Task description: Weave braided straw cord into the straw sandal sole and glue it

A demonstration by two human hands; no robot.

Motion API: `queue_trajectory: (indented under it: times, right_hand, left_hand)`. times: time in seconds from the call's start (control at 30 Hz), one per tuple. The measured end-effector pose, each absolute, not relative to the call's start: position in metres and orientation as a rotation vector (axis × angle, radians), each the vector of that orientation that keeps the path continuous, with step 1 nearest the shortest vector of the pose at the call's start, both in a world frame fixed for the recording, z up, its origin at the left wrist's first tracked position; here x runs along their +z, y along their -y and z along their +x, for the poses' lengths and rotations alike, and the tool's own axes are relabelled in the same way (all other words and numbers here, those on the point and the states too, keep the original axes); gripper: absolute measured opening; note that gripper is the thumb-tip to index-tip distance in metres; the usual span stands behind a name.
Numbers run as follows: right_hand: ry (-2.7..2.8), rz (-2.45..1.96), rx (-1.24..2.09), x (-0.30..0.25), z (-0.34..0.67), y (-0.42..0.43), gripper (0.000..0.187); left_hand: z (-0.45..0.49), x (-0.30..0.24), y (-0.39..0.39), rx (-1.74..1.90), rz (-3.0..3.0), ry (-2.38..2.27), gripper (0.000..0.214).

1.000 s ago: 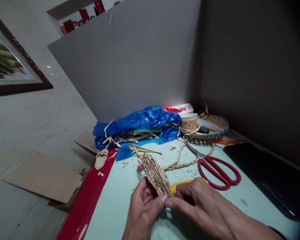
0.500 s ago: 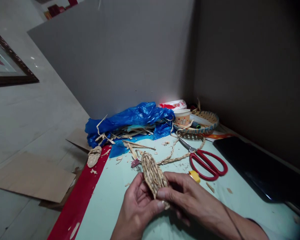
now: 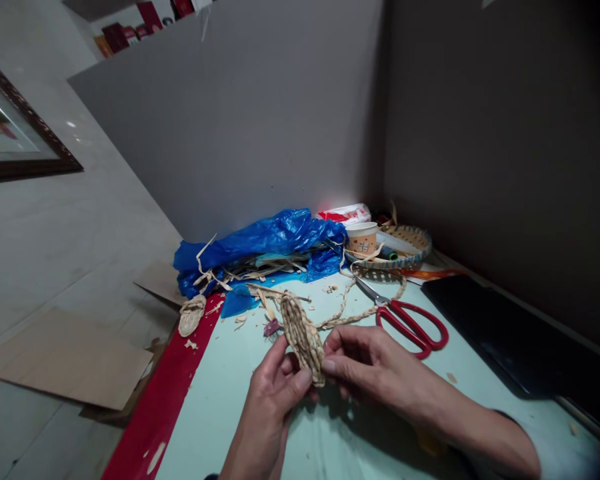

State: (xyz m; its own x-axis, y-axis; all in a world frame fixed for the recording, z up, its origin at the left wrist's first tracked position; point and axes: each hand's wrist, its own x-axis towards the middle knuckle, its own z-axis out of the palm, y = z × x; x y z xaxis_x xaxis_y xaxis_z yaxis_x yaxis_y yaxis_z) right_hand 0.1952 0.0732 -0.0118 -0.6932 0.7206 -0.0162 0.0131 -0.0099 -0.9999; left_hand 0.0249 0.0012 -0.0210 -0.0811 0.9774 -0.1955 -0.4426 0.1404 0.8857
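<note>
A small oval sole of coiled straw braid [image 3: 300,330] is held upright and tilted above the table. My left hand [image 3: 277,393] grips its lower end, thumb on the face and fingers behind. At the right edge, my right hand [image 3: 363,360] pinches the sole between thumb and forefinger; whether it also has a strand is hidden. A loose straw braid [image 3: 347,319] trails from the sole past red-handled scissors [image 3: 414,325], which lie with blades toward the back. Another small woven oval sole [image 3: 192,315] rests at the table's left edge.
A blue plastic bag [image 3: 270,233] with straw strips lies at the back. Beside it are a paper cup [image 3: 362,239] and a shallow bamboo basket [image 3: 415,243]. A black flat device [image 3: 480,333] occupies the right side. Straw scraps dot the pale green tabletop [image 3: 220,393].
My right hand has shifted from the sole's lower face up to its right edge. The sole has turned slightly, its lower end rising. The yellow object is now mostly behind my right forearm.
</note>
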Motion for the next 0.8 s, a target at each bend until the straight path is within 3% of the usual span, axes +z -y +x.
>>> queue_trajectory:
  times: [0.4,0.5,0.63,0.8]
  right_hand:
    - [1.629,-0.707,1.842,-0.022,0.187,-0.056,0.017]
    - [1.63,-0.691,1.851,-0.022,0.188,-0.057,0.02]
    - [1.646,-0.674,1.841,-0.016,0.192,-0.064,0.029]
    - [1.887,-0.777,1.529,-0.002,0.198,-0.072,0.031]
  left_hand:
    - [0.032,-0.018,0.006,1.305,0.793,-1.065,0.035]
    - [0.034,-0.018,0.006,1.315,0.711,-1.009,0.053]
    - [0.034,-0.01,0.004,1.332,0.581,-1.013,0.096]
    - [0.032,0.0,0.004,1.418,0.577,-0.952,0.108]
